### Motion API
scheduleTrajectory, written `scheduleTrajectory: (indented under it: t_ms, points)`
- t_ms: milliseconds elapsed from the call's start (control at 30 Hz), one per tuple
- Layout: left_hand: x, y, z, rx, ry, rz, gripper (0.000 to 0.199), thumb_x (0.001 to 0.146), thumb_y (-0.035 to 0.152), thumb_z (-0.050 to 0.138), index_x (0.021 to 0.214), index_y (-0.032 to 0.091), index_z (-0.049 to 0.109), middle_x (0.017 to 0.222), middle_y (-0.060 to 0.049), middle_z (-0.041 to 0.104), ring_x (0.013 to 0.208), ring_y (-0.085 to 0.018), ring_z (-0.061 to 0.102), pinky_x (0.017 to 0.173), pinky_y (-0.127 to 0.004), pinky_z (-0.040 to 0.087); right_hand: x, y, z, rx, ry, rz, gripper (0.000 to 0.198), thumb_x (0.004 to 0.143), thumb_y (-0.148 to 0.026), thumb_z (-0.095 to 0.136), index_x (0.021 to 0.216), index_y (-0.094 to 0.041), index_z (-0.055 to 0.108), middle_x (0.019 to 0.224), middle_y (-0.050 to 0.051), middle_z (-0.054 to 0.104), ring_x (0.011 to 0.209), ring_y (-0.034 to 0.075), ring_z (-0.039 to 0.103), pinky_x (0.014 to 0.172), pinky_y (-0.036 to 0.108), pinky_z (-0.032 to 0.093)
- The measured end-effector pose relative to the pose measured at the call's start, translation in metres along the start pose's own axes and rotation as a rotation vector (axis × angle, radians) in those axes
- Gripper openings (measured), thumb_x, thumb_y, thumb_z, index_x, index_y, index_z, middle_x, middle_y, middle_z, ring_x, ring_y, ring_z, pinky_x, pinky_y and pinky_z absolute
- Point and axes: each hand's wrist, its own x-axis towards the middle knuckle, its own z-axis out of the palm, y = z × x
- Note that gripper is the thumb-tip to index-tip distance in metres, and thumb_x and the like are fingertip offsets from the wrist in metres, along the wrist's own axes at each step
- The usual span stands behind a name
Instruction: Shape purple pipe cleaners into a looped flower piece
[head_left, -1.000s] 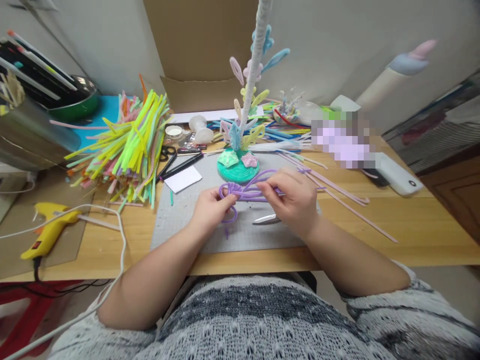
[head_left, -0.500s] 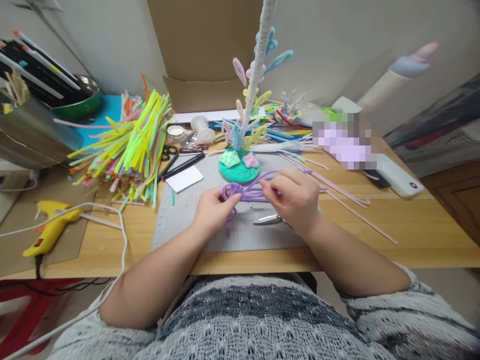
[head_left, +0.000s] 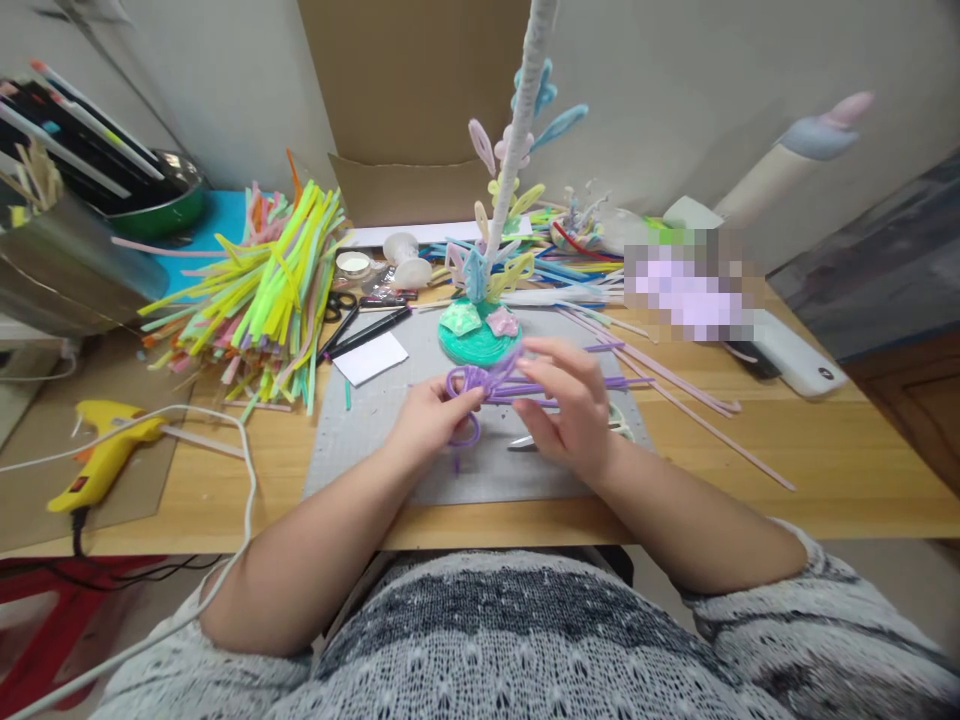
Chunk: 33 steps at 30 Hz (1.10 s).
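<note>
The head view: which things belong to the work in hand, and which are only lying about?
Seemingly in use:
bundled purple fuzzy stems, pinched by the left hand, with the right hand at the strands
grey gridded cutting mat beneath
possibly the silver-bladed scissors by the right hand

Apparently lying about:
yellow plastic glue gun
white rectangular paper card
</note>
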Motion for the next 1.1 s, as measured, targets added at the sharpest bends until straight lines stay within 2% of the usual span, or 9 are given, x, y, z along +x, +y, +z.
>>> scheduleTrajectory:
  t_ms: [100, 167, 267, 367, 533, 700, 800, 967, 1100]
  points:
    - [0.002, 0.004, -0.002, -0.211, -0.040, -0.110, 0.028, 0.060, 0.033, 0.073, 0.061, 0.013, 0.054, 0.054, 0.002, 0.052, 0.038, -0.003, 0.037, 0.039, -0.019, 0.020, -0.004, 0.002, 0.001, 0.152, 0.201, 0.138, 0.030, 0.083, -0.024, 0.053, 0.112, -0.032, 0.047, 0.116, 0.006, 0.049, 0.083, 0.018, 0.056, 0.061, 0.032, 0.047]
    - [0.003, 0.007, -0.004, -0.312, -0.077, -0.161, 0.025, 0.060, 0.029, 0.073, 0.063, 0.012, 0.056, 0.057, 0.002, 0.053, 0.038, -0.002, 0.038, 0.037, -0.017, 0.019, -0.003, 0.003, 0.003, 0.245, 0.215, 0.342, 0.017, 0.085, -0.024, 0.051, 0.101, -0.029, 0.049, 0.100, 0.004, 0.052, 0.078, 0.016, 0.054, 0.061, 0.030, 0.046]
    - [0.003, 0.010, -0.005, -0.404, -0.121, -0.209, 0.023, 0.060, 0.026, 0.072, 0.065, 0.010, 0.057, 0.057, 0.002, 0.052, 0.038, -0.001, 0.037, 0.036, -0.015, 0.019, 0.003, 0.005, 0.008, 0.423, -0.021, 0.658, 0.009, 0.085, -0.030, 0.051, 0.092, -0.023, 0.052, 0.087, 0.002, 0.053, 0.075, 0.014, 0.053, 0.061, 0.028, 0.045]
    - [0.003, 0.009, -0.006, -0.425, -0.157, -0.214, 0.023, 0.061, 0.026, 0.072, 0.068, 0.010, 0.058, 0.057, 0.002, 0.053, 0.038, -0.001, 0.038, 0.035, -0.014, 0.020, 0.006, 0.007, 0.013, 0.560, -0.268, 0.770, 0.016, 0.082, -0.032, 0.056, 0.092, -0.020, 0.056, 0.087, 0.003, 0.057, 0.078, 0.015, 0.054, 0.064, 0.027, 0.045]
    - [0.002, 0.007, -0.005, -0.388, -0.178, -0.153, 0.023, 0.061, 0.027, 0.074, 0.067, 0.010, 0.058, 0.056, 0.002, 0.053, 0.040, -0.001, 0.039, 0.037, -0.014, 0.023, 0.007, 0.005, 0.014, 0.584, -0.343, 0.705, 0.012, 0.084, -0.028, 0.054, 0.081, -0.017, 0.058, 0.076, 0.001, 0.059, 0.073, 0.014, 0.055, 0.069, 0.029, 0.044]
    - [-0.002, 0.012, -0.003, -0.357, -0.160, -0.095, 0.025, 0.061, 0.029, 0.075, 0.064, 0.012, 0.057, 0.055, 0.003, 0.052, 0.042, -0.002, 0.038, 0.039, -0.016, 0.025, 0.010, 0.008, 0.009, 0.374, -0.339, 0.432, 0.011, 0.087, -0.024, 0.050, 0.084, -0.018, 0.059, 0.080, 0.003, 0.062, 0.077, 0.015, 0.054, 0.073, 0.029, 0.042]
    - [-0.004, 0.014, -0.003, -0.335, -0.149, -0.057, 0.025, 0.060, 0.029, 0.075, 0.064, 0.012, 0.057, 0.055, 0.002, 0.052, 0.044, -0.002, 0.040, 0.040, -0.016, 0.025, 0.009, 0.017, 0.010, 0.251, -0.380, 0.342, 0.013, 0.088, -0.023, 0.048, 0.084, -0.018, 0.060, 0.083, 0.005, 0.062, 0.082, 0.016, 0.055, 0.076, 0.030, 0.040]
    - [-0.006, 0.017, -0.005, -0.311, -0.146, 0.004, 0.027, 0.061, 0.032, 0.074, 0.064, 0.012, 0.056, 0.055, 0.002, 0.052, 0.045, -0.003, 0.041, 0.042, -0.017, 0.027, 0.005, 0.037, 0.007, -0.183, -0.483, 0.351, 0.011, 0.085, -0.020, 0.051, 0.086, -0.019, 0.062, 0.095, 0.006, 0.062, 0.091, 0.020, 0.053, 0.078, 0.034, 0.031]
    - [-0.006, 0.018, -0.006, -0.293, -0.140, 0.011, 0.027, 0.060, 0.034, 0.073, 0.066, 0.012, 0.057, 0.056, 0.002, 0.053, 0.045, -0.004, 0.040, 0.042, -0.018, 0.026, 0.007, 0.055, -0.005, -0.493, -0.366, 0.351, 0.010, 0.084, -0.025, 0.053, 0.084, -0.023, 0.063, 0.098, 0.005, 0.061, 0.094, 0.022, 0.049, 0.079, 0.037, 0.025]
